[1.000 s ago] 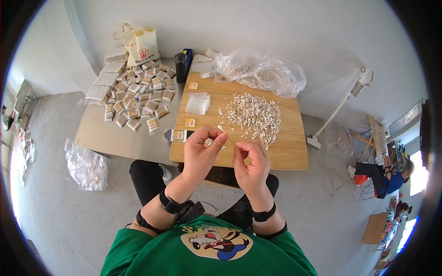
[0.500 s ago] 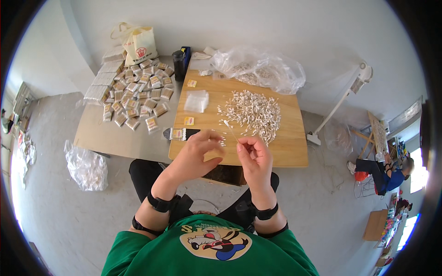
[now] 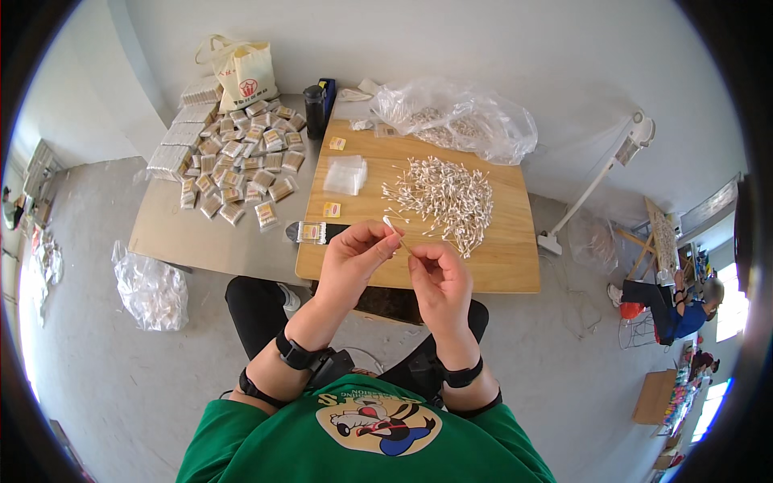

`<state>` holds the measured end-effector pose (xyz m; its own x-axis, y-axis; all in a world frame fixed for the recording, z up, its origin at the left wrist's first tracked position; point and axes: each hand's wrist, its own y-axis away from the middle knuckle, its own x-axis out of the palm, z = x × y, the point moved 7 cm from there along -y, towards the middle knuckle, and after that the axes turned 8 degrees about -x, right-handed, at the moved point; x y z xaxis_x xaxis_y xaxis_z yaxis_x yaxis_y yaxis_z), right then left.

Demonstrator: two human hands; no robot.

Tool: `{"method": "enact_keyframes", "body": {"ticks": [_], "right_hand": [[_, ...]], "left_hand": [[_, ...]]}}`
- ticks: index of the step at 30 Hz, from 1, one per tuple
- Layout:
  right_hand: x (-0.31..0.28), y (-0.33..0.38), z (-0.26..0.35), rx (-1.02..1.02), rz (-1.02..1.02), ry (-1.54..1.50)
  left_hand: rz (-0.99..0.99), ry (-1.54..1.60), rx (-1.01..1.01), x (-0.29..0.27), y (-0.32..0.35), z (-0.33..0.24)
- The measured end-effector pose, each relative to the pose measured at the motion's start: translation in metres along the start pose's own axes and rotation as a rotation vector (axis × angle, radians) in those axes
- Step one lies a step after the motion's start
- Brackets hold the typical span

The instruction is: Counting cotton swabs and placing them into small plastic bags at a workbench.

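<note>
Just cotton swabs between hands

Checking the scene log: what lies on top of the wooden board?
On the wooden board lie a heap of cotton swabs, a stack of clear small bags, a few small yellow labels and part of a big plastic bag. The hands hide part of its near edge.

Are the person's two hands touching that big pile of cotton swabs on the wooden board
Apart. In the head view the left hand and right hand are raised near the wooden board's front edge, with bare wood showing between them and the swab pile.
</note>
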<state>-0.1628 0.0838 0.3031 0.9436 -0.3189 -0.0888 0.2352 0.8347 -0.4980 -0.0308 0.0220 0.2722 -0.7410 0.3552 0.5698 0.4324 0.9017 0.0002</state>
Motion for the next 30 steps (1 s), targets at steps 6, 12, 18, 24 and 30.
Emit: {"method": "enact_keyframes", "body": {"ticks": [6, 12, 18, 24, 30], "right_hand": [[-0.001, -0.001, 0.006, -0.086, -0.006, 0.067], [0.001, 0.000, 0.010, -0.142, 0.007, 0.086], [0.000, 0.003, 0.006, -0.099, -0.032, 0.073], [0.002, -0.002, -0.010, -0.128, 0.074, 0.204], [-0.041, 0.022, -0.178, 0.118, -0.023, 0.344]], "left_hand": [[-0.009, -0.007, 0.047, 0.004, 0.002, -0.002], [0.001, -0.015, 0.101, 0.006, 0.001, -0.003], [-0.038, -0.065, 0.100, 0.007, 0.002, -0.002], [-0.221, -0.099, 0.098, -0.031, -0.009, 0.016], [-0.555, -0.470, -0.082, -0.141, -0.032, 0.081]]}}
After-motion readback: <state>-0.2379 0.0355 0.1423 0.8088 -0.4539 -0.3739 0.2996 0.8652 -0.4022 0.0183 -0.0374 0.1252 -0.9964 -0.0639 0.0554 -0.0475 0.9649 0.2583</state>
